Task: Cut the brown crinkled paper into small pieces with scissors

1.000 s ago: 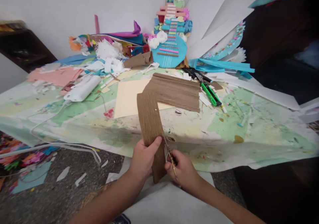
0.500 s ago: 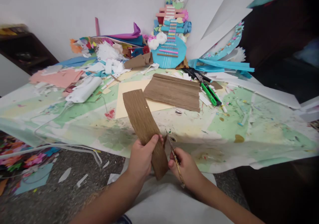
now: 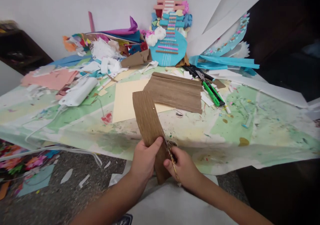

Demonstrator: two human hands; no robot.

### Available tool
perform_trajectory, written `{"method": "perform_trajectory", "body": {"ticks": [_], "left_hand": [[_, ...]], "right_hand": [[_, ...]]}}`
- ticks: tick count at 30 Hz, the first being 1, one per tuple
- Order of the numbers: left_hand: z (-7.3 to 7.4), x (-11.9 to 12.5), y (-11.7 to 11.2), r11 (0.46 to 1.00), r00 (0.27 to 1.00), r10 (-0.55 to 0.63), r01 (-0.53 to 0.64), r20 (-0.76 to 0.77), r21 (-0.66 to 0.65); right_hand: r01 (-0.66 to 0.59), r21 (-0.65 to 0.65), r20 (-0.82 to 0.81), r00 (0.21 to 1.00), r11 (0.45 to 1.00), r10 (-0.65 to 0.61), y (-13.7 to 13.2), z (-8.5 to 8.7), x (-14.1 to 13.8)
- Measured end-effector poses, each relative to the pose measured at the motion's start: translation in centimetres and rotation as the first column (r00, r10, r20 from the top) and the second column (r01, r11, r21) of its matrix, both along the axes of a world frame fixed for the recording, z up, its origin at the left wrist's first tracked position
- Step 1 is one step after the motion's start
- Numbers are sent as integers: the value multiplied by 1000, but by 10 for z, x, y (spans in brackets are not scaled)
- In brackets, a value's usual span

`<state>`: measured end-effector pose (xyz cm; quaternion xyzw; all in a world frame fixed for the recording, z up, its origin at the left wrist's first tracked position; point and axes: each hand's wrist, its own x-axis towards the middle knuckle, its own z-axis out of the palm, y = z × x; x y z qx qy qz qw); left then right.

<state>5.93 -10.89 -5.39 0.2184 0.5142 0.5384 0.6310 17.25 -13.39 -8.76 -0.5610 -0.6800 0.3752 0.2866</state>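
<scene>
My left hand grips the lower part of a long brown crepe-paper strip, thumb across its face. The strip stands nearly upright in front of the table edge. My right hand is closed round small gold-coloured scissors, whose blades meet the strip's right edge beside my left thumb. A larger brown crepe-paper sheet lies flat on the table behind the strip, partly over a cream card.
The table has a paint-stained green cover. On it lie green and black cutters, a white roll, pink paper and heaps of coloured scraps. A blue paper guitar leans on the wall. Scraps litter the floor.
The strip's top swung left, away from the flat sheet, then back right to nearly upright. The scissors stayed at its right edge throughout.
</scene>
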Motion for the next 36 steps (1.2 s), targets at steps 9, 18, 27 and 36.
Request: {"method": "perform_trajectory", "body": {"ticks": [9,18,27,36], "left_hand": [[4,3,3,1000,994,-17,15,-111,-11],[14,4,9,999,996,-44,46,-83,26],[32,-6,28,990,979,-99,115,-177,84],[28,-6,20,979,960,-197,204,-201,16]], "right_hand": [[74,2,-60,995,997,-74,3,9,-2],[95,9,-86,992,995,-94,10,14,-2],[47,56,-189,981,997,-36,28,27,-8],[-16,-88,-351,936,996,-16,23,41,-4]]}}
